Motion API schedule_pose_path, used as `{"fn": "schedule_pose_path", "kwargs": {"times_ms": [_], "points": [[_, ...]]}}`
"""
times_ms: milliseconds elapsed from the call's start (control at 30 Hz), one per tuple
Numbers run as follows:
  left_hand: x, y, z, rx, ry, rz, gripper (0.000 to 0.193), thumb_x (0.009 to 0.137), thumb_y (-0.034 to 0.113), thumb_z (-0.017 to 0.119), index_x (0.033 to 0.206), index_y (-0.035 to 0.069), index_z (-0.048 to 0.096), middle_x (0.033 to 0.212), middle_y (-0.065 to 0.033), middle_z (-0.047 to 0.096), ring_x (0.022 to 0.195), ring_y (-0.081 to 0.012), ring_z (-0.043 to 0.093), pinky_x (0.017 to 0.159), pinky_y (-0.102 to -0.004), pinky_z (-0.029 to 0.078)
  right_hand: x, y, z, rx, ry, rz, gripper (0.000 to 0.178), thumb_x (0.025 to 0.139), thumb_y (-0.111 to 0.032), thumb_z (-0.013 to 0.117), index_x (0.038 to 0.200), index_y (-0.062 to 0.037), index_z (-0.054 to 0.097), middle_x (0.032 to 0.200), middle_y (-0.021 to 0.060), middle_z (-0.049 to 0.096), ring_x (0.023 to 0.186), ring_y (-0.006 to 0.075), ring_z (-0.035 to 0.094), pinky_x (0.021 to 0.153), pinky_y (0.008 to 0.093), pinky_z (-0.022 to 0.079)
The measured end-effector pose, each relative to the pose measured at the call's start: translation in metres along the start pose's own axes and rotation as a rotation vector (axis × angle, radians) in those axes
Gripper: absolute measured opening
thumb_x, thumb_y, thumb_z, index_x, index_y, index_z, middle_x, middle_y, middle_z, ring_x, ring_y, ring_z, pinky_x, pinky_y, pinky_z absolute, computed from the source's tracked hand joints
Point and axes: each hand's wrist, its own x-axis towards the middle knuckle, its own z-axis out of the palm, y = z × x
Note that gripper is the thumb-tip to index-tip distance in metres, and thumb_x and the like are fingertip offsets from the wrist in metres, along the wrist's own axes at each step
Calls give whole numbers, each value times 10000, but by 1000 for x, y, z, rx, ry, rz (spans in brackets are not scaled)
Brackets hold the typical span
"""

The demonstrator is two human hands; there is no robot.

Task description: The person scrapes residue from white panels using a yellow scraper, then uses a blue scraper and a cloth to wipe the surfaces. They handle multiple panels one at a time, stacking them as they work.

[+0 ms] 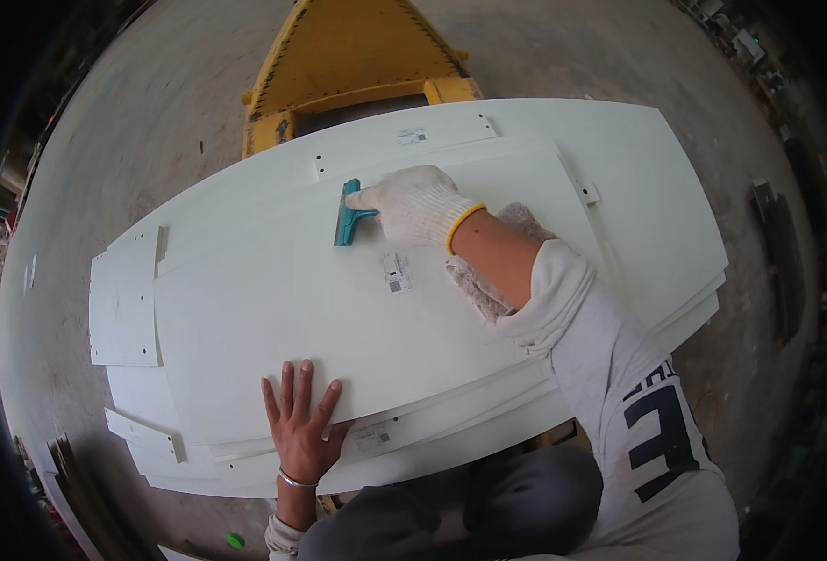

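Observation:
A large white panel (pixel 273 309) lies on top of a stack of white boards in front of me. Bare but for a bangle at the wrist, my left hand (pixel 306 421) rests flat with spread fingers on the panel's near edge. My right hand (pixel 418 204), in a white knit glove with a yellow cuff, grips a teal scraper (pixel 350 217) with a wide head. Its blade side faces left, at or just above the panel. A printed label (pixel 396 271) sits just below the scraper. Partly behind my right forearm lies a greyish-pink cloth (pixel 477 285).
A yellow pallet jack (pixel 357 56) stands at the far side of the stack. Smaller white drilled boards (pixel 126 304) lie at the left end. Dark planks (pixel 776 252) are on the floor at right, and a green round object (pixel 235 540) is at lower left.

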Motion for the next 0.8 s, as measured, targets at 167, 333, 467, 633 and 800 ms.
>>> {"fn": "schedule_pose_path", "kwargs": {"times_ms": [167,333,467,633,800], "points": [[-3,-3,5,71,15,22,755,689,242,884,1405,228,646,1634,-206,446,1537,-473,356,1259,-705,163,-67,150,36,137,294,282,358,1024,-338,624,1375,-354,692,1184,94,759,1082,288,722,930,424,573],[-4,-8,10,127,1,70,769,770,210,819,1490,186,553,1638,-246,423,1525,-521,350,1247,-727,159,-109,237,64,164,260,469,368,1010,-312,651,1373,-343,702,1207,76,758,1015,296,721,911,422,567],[-5,-7,9,105,-26,50,677,830,164,741,1479,153,552,1636,-246,424,1535,-516,335,1233,-760,152,-104,242,68,149,247,410,360,1003,-294,652,1355,-333,717,1158,74,771,990,290,725,901,409,569],[-3,-7,4,132,-50,77,688,858,165,727,1513,151,516,1640,-259,412,1530,-528,336,1229,-765,152,-89,234,61,135,263,239,352,999,-265,650,1337,-327,730,1141,83,770,979,292,724,895,407,572],[-1,-8,8,112,-40,83,685,858,166,732,1511,164,525,1648,-249,407,1532,-524,336,1228,-766,152,-64,194,60,113,235,95,357,1021,-250,620,1352,-340,720,1126,84,762,997,295,720,904,428,570]]}}
